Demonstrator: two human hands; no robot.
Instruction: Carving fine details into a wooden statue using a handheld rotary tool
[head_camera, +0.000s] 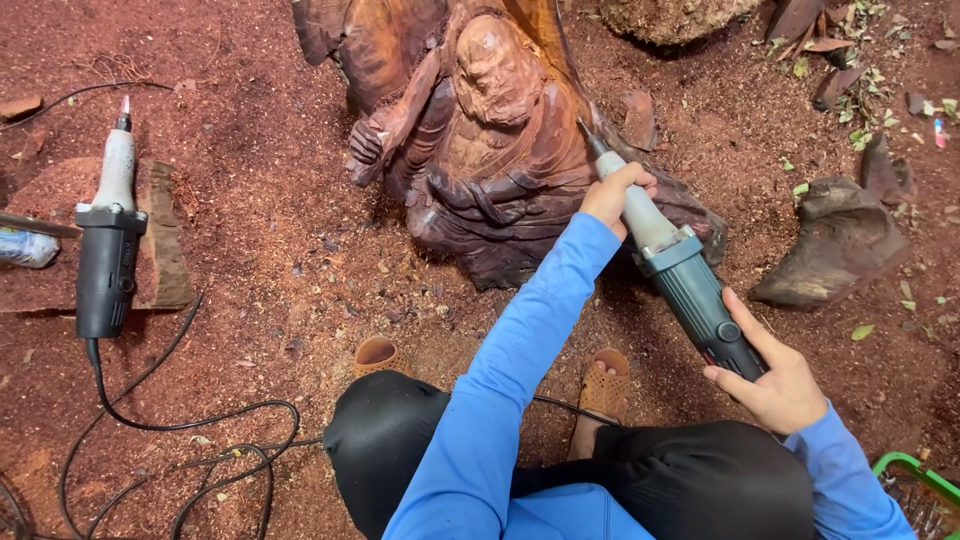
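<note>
A dark reddish wooden carving of a robed figure (480, 130) stands on sawdust-covered ground. I hold a long die grinder (680, 280) with a grey neck and teal body, its tip against the carving's right side. My left hand (615, 195) wraps the grey neck near the front. My right hand (775, 385) grips the rear of the teal body. Blue sleeves cover both arms. My knees in black trousers and my sandalled feet (603, 385) sit just below the carving.
A second grinder (108, 240) lies on a wood slab (160, 250) at the left, its black cable (180, 425) looping over the ground. Wood offcuts (835, 245) lie at right. A green basket corner (920, 480) shows at bottom right.
</note>
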